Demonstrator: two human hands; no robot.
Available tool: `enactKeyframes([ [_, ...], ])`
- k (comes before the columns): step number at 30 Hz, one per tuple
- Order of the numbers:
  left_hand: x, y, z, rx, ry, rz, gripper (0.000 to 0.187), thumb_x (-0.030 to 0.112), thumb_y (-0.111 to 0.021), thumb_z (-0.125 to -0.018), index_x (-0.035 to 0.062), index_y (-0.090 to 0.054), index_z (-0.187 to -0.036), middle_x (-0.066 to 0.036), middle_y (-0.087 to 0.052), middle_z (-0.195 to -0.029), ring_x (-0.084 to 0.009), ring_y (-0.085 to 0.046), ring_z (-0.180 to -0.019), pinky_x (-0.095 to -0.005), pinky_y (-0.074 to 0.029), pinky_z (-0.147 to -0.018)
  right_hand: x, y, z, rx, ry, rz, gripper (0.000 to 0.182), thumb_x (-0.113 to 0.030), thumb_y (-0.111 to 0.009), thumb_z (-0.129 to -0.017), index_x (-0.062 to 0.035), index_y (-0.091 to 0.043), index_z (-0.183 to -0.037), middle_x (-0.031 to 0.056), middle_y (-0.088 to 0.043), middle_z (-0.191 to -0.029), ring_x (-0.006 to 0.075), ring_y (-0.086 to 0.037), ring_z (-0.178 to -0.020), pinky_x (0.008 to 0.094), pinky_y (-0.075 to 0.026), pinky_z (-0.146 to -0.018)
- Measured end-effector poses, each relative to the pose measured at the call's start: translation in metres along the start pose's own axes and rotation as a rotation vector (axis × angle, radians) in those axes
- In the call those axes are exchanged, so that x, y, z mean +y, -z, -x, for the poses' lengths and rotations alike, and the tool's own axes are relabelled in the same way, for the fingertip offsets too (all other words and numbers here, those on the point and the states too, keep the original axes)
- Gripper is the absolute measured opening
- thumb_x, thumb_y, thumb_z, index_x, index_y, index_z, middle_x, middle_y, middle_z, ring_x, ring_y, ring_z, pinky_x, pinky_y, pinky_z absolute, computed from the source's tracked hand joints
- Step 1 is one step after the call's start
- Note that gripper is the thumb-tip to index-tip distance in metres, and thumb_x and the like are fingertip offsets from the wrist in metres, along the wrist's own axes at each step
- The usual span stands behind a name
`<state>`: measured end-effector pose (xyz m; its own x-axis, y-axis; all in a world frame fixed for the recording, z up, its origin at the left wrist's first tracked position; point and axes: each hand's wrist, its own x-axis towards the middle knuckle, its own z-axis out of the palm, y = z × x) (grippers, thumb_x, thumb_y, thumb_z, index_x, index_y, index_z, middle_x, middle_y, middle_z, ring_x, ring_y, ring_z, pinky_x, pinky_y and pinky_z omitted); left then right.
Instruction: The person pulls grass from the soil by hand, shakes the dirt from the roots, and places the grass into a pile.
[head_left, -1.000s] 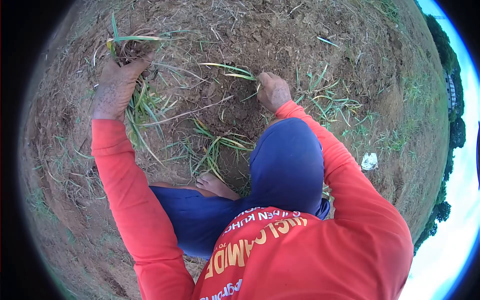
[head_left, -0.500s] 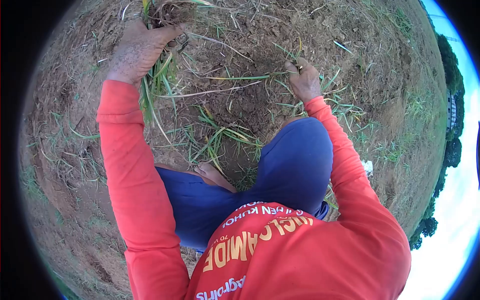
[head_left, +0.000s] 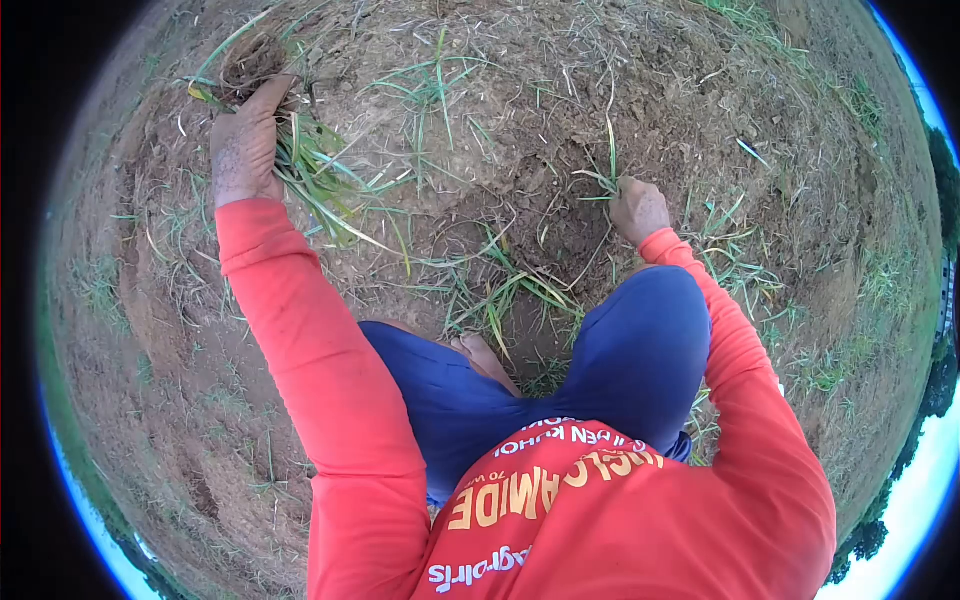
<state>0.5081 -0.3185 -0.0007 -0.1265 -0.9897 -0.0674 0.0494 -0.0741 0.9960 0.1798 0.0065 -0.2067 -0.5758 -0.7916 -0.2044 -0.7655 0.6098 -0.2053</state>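
Observation:
At the upper left, my left hand (head_left: 245,150) is closed around a bunch of uprooted grass (head_left: 318,172). Its green blades hang to the right of the wrist, and a clump of soil and roots (head_left: 254,62) shows above the fingers. My right hand (head_left: 640,209) is low over the bare soil right of centre, its fingers closed on a small grass tuft (head_left: 610,180) whose thin blades point up and left. Between the hands, loose cut grass (head_left: 520,285) lies on the ground in front of my knees.
A grass plant (head_left: 432,88) stands on the brown soil ahead, between the hands. My bare foot (head_left: 480,358) and bent knee (head_left: 645,320) are close below. More grass (head_left: 735,260) lies right of my right hand. Trees and sky show at the far right edge.
My left hand has moved down and slightly left relative to the ground, still holding its bunch. My right hand has lowered, and the long blade it held across the middle no longer stretches leftward.

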Motion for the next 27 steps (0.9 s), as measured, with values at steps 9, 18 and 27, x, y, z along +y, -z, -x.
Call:
enactKeyframes([
  [9, 0.000, 0.006, -0.001, -0.040, 0.082, -0.050, 0.033, 0.015, -0.076, -0.090, -0.0065, -0.072, -0.114, -0.012, -0.074, -0.111, -0.0205, -0.071, -0.096, -0.0345, -0.058, -0.081, -0.003, -0.001, 0.003, 0.043, -0.059, -0.029, 0.022, -0.020, -0.060, -0.087, -0.0023, -0.072, -0.092, 0.0307, -0.070, -0.093, 0.0495, -0.069, -0.092, 0.0551, -0.056, -0.084],
  [18, -0.007, 0.004, -0.006, -0.117, 0.058, -0.155, 0.046, 0.028, -0.075, -0.092, 0.0005, -0.070, -0.128, -0.009, -0.070, -0.127, -0.0184, -0.067, -0.112, -0.0326, -0.054, -0.094, 0.006, 0.024, 0.017, 0.147, -0.092, -0.333, 0.026, -0.029, -0.070, -0.085, -0.0078, -0.079, -0.096, 0.0261, -0.071, -0.082, 0.0435, -0.072, -0.084, 0.0488, -0.057, -0.079],
  [27, -0.028, -0.017, -0.029, -0.259, 0.110, -0.085, 0.041, 0.022, -0.077, -0.092, 0.0011, -0.070, -0.127, -0.007, -0.072, -0.122, -0.0165, -0.069, -0.105, -0.0311, -0.055, -0.091, 0.018, 0.118, 0.014, -0.033, -0.124, -0.482, 0.023, -0.024, -0.077, -0.087, -0.0012, -0.077, -0.091, 0.0010, -0.063, -0.066, 0.0089, -0.054, -0.061, 0.0317, -0.043, -0.059],
])
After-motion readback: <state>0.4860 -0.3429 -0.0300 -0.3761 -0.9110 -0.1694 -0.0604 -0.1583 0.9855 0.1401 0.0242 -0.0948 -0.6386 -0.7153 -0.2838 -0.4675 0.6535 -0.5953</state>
